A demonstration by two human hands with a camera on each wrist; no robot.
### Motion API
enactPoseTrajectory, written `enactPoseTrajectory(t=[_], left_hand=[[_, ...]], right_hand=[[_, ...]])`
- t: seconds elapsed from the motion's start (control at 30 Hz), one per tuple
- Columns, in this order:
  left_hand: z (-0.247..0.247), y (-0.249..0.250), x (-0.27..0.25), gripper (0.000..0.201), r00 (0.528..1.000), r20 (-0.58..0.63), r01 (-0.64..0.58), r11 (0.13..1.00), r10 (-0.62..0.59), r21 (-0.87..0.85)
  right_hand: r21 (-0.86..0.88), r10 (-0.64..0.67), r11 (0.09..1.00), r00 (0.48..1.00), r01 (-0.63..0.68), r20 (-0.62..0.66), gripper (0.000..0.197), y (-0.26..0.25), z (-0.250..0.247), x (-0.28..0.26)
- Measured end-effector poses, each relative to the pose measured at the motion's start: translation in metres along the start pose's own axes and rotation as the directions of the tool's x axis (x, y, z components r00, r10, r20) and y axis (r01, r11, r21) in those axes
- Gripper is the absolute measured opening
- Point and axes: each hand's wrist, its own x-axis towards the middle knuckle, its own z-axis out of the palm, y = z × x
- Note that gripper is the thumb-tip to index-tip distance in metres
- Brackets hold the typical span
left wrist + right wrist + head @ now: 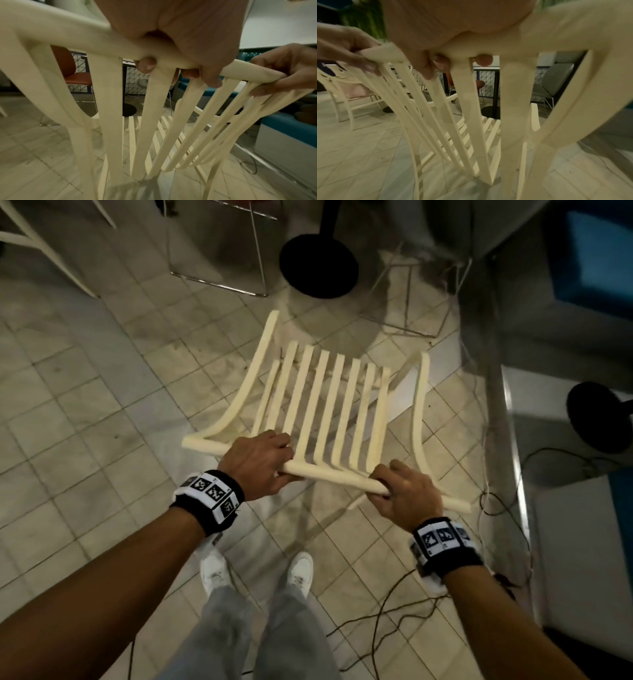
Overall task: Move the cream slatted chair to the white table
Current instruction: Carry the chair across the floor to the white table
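The cream slatted chair [329,405] hides its own legs in the head view, slats motion-blurred.

You wear a black wristband [209,501] on your left wrist and another black wristband [445,546] on your right wrist. Each band carries a row of white squares with black pixel-like markers. Your forearms are bare. Your trousers [246,635] are grey and your shoes [213,571] are white.

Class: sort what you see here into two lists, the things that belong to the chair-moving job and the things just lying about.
Belongs to the job:
cream slatted chair
left hand gripping its top rail
right hand gripping the same rail

Lying about:
black round base
floor cables
orange chair
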Motion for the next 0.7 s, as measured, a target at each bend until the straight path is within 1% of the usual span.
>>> enactPoseTrajectory(t=[0.03,0.1,0.23,0.33,0.4,0.47,0.53,0.57,0.63,0.7], left_hand=[[0.001,0.0,-0.001,0.051,1.0,0.029,-0.003,1.0,0.003,0.015],[0.006,0.005,-0.008,0.049,0.998,0.057,0.03,0.999,-0.031,0.015],[0.015,0.011,-0.025,0.046,0.992,0.023,0.128,0.991,-0.127,-0.036],[0.013,0.022,-0.035,0.046,0.974,0.006,0.227,0.968,-0.228,-0.108],[0.012,0.024,-0.045,0.044,0.952,-0.007,0.299,0.938,-0.305,-0.175],[0.008,0.029,-0.056,0.042,0.934,-0.01,0.343,0.907,-0.356,-0.245],[0.006,0.034,-0.065,0.041,0.926,-0.012,0.362,0.894,-0.378,-0.265],[0.005,0.036,-0.068,0.039,0.918,-0.026,0.375,0.889,-0.395,-0.262],[0.005,0.04,-0.073,0.038,0.907,-0.049,0.393,0.884,-0.417,-0.253],[0.004,0.045,-0.078,0.042,0.906,-0.047,0.397,0.883,-0.421,-0.249]], right_hand=[[0.024,0.001,1.0,1.0,-0.001,-0.002,0.014,0.0,0.009,-0.004],[0.042,-0.001,0.999,1.0,0.0,0.015,0.016,0.001,0.023,-0.011],[0.031,0.018,0.999,1.0,-0.018,0.004,0.019,0.006,0.028,-0.013],[0.016,0.034,0.999,0.999,-0.035,0.024,0.022,0.01,0.028,-0.015],[-0.047,0.095,0.995,0.995,-0.093,0.041,0.025,0.005,0.031,-0.014],[-0.104,0.207,0.974,0.977,-0.201,0.046,0.027,-0.006,0.033,-0.016],[-0.096,0.311,0.947,0.95,-0.306,0.032,0.03,-0.023,0.036,-0.024],[-0.069,0.34,0.938,0.94,-0.338,0.019,0.034,-0.031,0.038,-0.029],[0.002,0.354,0.935,0.935,-0.354,-0.012,0.045,-0.045,0.04,-0.037],[0.041,0.329,0.944,0.944,-0.328,-0.023,0.049,-0.054,0.039,-0.04]])
